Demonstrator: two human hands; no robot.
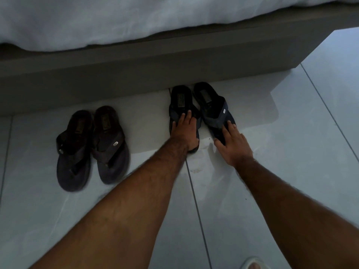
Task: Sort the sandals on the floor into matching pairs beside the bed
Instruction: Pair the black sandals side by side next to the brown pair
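Two pairs of dark flip-flop sandals lie on the pale tiled floor by the bed base [136, 74]. The left pair, sandal [72, 152] and sandal [110, 144], stands side by side with heels toward the bed. The right pair has one sandal [181, 101] under my left hand [184, 133], which lies flat on its front half with fingers spread. My right hand [232, 144] rests on the toe end of the other sandal [211, 107], which is angled slightly to the right. Both sandals sit on the floor, heels touching the bed base.
White bedding [136, 18] hangs over the grey bed frame along the top. The frame's corner [303, 55] ends at upper right, with open tile beyond. A light-coloured shoe tip [252, 264] shows at the bottom edge.
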